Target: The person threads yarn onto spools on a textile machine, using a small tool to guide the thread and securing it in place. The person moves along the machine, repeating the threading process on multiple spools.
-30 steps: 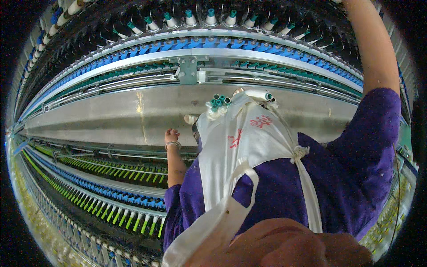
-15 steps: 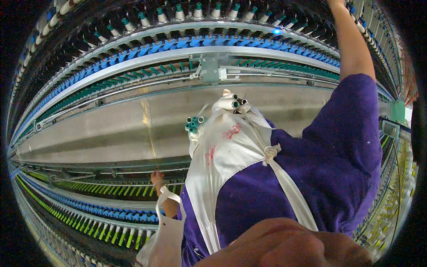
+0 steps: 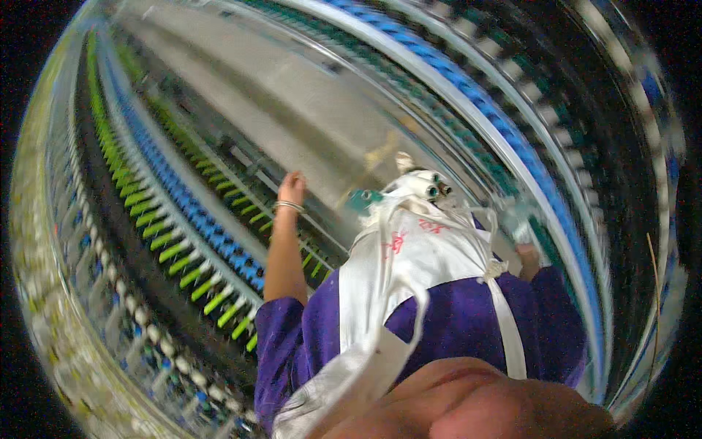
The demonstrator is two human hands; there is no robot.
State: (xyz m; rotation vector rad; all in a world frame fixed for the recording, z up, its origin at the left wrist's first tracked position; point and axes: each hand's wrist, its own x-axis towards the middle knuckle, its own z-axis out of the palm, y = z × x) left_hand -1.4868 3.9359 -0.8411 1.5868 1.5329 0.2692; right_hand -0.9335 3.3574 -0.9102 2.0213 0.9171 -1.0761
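Note:
My left hand (image 3: 291, 189), with a bracelet at its wrist, reaches out over the aisle beside the row of lime-green bobbins. Its fingers are smeared by motion, and nothing shows clearly in it. My right hand (image 3: 526, 254) is low at my right side, beside the apron and near the machine rail; its fingers cannot be made out. The white apron (image 3: 420, 256) hangs on my front, its pouch bulging with white and dark-green tubes (image 3: 433, 190). Another green tube cluster (image 3: 363, 197) sticks out at the pouch's left.
Spinning frames run along both sides. Lime-green bobbins (image 3: 175, 252) and blue parts (image 3: 186, 208) line the left one. On the right are a blue row (image 3: 486, 117) and a pale metal rail (image 3: 439, 77). The grey aisle floor (image 3: 256, 80) stretches away between them.
The view has swung round, so the machines now slant steeply. My right arm has dropped from the far bobbin row to my side. My left hand shows further forward. Everything is blurred.

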